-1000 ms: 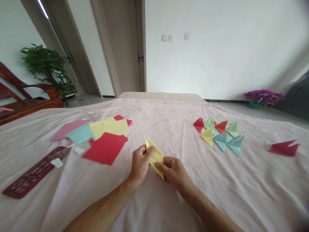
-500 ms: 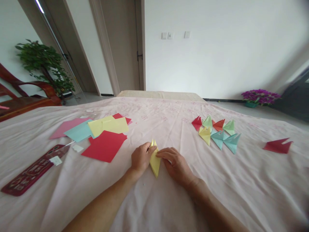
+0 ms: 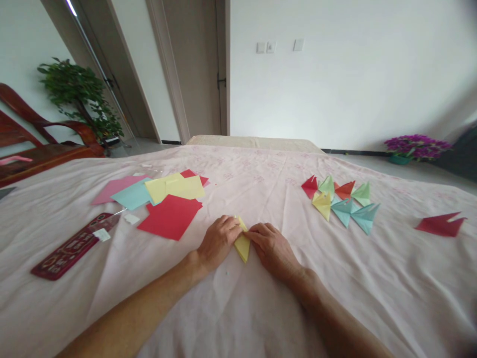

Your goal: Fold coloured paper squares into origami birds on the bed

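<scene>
The yellow folded paper [image 3: 242,248] sits at the table's near middle, on or just above the pink cloth [image 3: 231,318], one point toward the wearer. The left hand [image 3: 219,239] and right hand [image 3: 275,251] meet over its upper half, fingertips touching it from opposite sides; whether they pinch or merely press cannot be told. Handling: the piece is likely very light, springy at its layered folds and easily creased or torn. Hold by the long folded edges; avoid loading the narrow tips. Beyond lie red sheets [image 3: 170,219] left and small folded pieces [image 3: 342,211] right.
</scene>
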A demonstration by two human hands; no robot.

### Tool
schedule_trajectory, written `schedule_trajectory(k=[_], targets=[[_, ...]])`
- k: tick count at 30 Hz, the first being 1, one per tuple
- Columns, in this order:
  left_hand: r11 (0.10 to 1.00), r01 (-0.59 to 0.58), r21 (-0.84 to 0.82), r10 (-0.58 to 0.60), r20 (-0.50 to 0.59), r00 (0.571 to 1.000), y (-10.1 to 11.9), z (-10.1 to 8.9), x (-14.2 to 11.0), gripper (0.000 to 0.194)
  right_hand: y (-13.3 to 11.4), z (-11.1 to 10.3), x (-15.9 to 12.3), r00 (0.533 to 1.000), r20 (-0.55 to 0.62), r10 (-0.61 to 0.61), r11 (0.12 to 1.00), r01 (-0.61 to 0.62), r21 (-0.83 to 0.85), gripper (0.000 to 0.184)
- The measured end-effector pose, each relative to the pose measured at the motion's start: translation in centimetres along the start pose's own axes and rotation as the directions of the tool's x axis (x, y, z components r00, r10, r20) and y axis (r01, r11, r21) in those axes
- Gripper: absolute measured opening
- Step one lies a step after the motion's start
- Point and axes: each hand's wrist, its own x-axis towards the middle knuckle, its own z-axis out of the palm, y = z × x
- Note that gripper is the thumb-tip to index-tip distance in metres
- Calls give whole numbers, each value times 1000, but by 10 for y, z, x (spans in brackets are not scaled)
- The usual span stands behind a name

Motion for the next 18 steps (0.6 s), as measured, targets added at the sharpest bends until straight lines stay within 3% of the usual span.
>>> schedule_trajectory(k=[6, 12, 18], targets=[[980, -198, -19, 199, 77, 977, -17, -11, -16, 23, 4, -12, 10, 993, 102, -57, 997, 62, -41, 31], [975, -223, -23, 224, 41, 974, -24, -8, -18, 29, 15, -23, 23, 970, 168, -177, 984, 179, 3, 22], [973, -231, -26, 232, 36, 972, -27, -5, -19, 27, 24, -12, 23, 977, 102, -184, 983, 182, 31, 25]])
